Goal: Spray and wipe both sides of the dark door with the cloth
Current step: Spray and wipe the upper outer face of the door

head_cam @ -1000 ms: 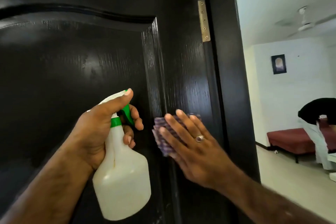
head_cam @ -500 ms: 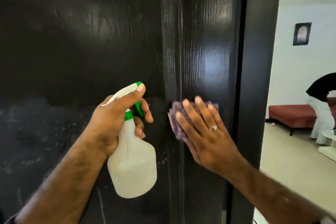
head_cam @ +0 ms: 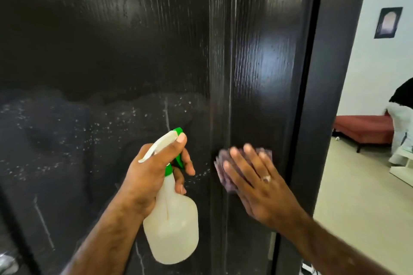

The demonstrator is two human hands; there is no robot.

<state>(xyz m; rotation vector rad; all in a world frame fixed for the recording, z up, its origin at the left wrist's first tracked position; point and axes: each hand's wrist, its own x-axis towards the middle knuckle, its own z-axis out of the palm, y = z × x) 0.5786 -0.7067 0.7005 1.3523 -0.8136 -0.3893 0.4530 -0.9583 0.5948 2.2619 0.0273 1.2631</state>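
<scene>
Your right hand [head_cam: 257, 182] has slid down the door's [head_cam: 266, 56] right-hand stile since a second ago, fingers flat, pressing the purple cloth [head_cam: 222, 168] against the wood. The hinge that showed above has left the view, so you are working lower now. That strip above your hand gleams streaky, likely already wiped, while the panel to the left carries a band of droplets and runs, unwiped. Your left hand [head_cam: 154, 171] grips the spray bottle [head_cam: 172, 223] by the neck, forefinger along the white head, other fingers curled round the green trigger; it has hardly shifted relative to the cloth. By my reading, this face is only part done, and the far side remains.

Around you: the dark door frame [head_cam: 339, 73] just right of your cloth hand, a small picture [head_cam: 387, 22] on the far wall, a red bench [head_cam: 362, 128], and a person bending at the right edge [head_cam: 402, 105], well apart. Nothing blocks your stroke; only the raised moulding beside the cloth may trap wet.
</scene>
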